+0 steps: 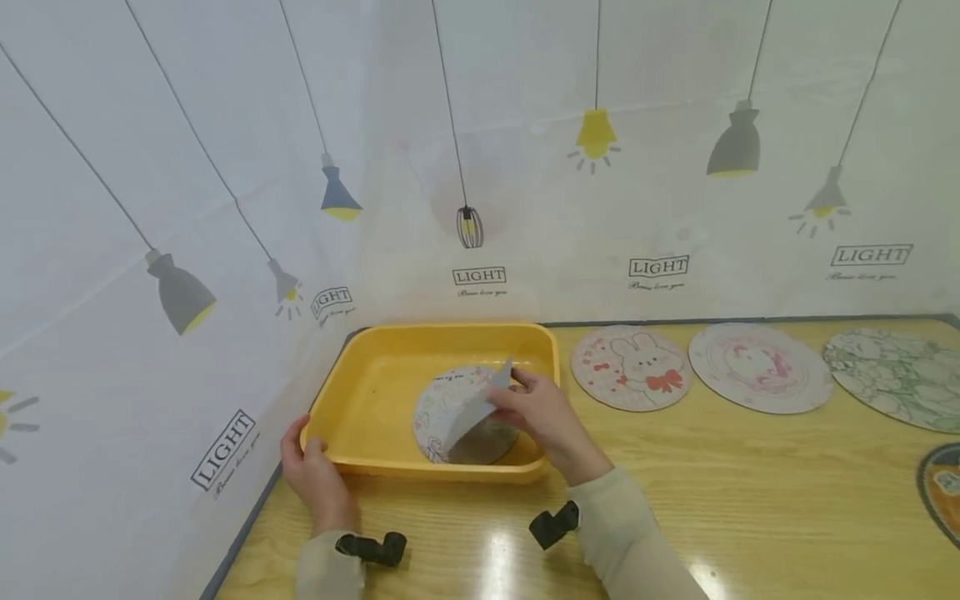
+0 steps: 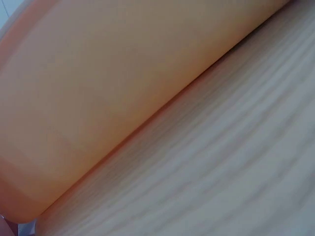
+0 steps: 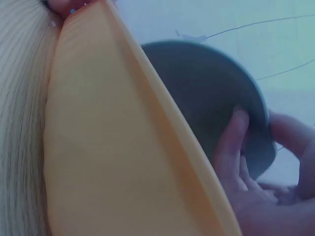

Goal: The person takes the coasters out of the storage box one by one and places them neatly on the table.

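A yellow plastic tray (image 1: 360, 400) stands on the table. At its front left corner my left hand (image 1: 318, 475) grips the rim, thumb on the inner side. Inside the tray's right half is a round placemat (image 1: 435, 408) with a light printed face, partly lifted or folded. My right hand (image 1: 536, 408) reaches over the tray's right front part and pinches a pale grey flap at the placemat's edge. In the right wrist view, the dark plain side of a round placemat (image 3: 197, 93) rises behind the tray wall (image 3: 113, 128), held at its rim between fingers and thumb.
To the right of the tray lie a bunny placemat (image 1: 633, 367), a pink one (image 1: 759, 367) and a green one (image 1: 892, 375) in a row. A dark-rimmed orange round piece (image 1: 941, 492) sits at the right edge. A lamp-printed wall covering (image 1: 525, 192) rises behind and left.
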Motion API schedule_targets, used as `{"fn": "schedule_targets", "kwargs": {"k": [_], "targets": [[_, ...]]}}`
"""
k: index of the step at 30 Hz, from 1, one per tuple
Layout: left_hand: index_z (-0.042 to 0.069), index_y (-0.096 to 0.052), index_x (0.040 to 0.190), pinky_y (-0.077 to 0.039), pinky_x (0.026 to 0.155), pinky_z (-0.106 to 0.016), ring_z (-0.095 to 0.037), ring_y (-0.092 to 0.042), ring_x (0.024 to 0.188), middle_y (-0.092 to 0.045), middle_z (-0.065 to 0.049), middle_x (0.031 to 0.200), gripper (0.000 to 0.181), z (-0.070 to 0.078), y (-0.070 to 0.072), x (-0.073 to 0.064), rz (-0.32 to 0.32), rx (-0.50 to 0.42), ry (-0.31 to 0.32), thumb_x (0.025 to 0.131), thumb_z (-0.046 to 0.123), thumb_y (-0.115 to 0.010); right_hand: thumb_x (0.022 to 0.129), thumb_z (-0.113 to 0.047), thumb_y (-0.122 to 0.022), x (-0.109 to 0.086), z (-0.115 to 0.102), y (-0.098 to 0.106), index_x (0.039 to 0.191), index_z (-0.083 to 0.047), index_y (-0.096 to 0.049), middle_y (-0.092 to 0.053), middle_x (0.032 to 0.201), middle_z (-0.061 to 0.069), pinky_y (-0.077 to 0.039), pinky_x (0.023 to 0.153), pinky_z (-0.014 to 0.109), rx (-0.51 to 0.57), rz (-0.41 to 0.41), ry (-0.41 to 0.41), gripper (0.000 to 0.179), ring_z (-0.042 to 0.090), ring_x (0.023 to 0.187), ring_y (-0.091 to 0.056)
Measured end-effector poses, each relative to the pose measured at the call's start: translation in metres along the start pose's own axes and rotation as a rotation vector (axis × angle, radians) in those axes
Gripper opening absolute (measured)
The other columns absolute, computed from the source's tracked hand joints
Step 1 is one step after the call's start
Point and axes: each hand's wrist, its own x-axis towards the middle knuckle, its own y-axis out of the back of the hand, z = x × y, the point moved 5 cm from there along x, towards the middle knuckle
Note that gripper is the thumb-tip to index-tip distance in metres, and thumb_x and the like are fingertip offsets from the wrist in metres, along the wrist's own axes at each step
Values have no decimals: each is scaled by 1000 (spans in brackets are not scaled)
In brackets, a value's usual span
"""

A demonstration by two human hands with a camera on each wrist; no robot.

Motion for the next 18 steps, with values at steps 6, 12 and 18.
{"fn": "schedule_targets", "kwargs": {"k": [6,12,18], "targets": [[10,-48,120,-35,89,-35,-19,-41,110,-42,0,127,40,1,0,0,-10,17,6,84,3,-33,85,-15,-56,-3,0,-2,111,3,-55,-61,95,16,-49,71,40,-162,-90,22,31,21,73,-61],[11,-48,122,-35,90,-35,-18,-41,110,-42,0,128,40,-1,0,2,-16,24,17,84,4,-34,86,-16,-48,-5,-1,1,106,-3,-53,-62,70,12,-50,50,38,-441,-55,31,25,22,50,-59],[11,-49,121,-35,88,-34,-17,-42,109,-42,0,128,41,-3,1,3,-14,15,17,84,3,-34,85,-16,-47,-10,-4,8,109,-6,-53,-59,61,10,-48,44,32,-551,-20,10,27,21,46,-57]]}}
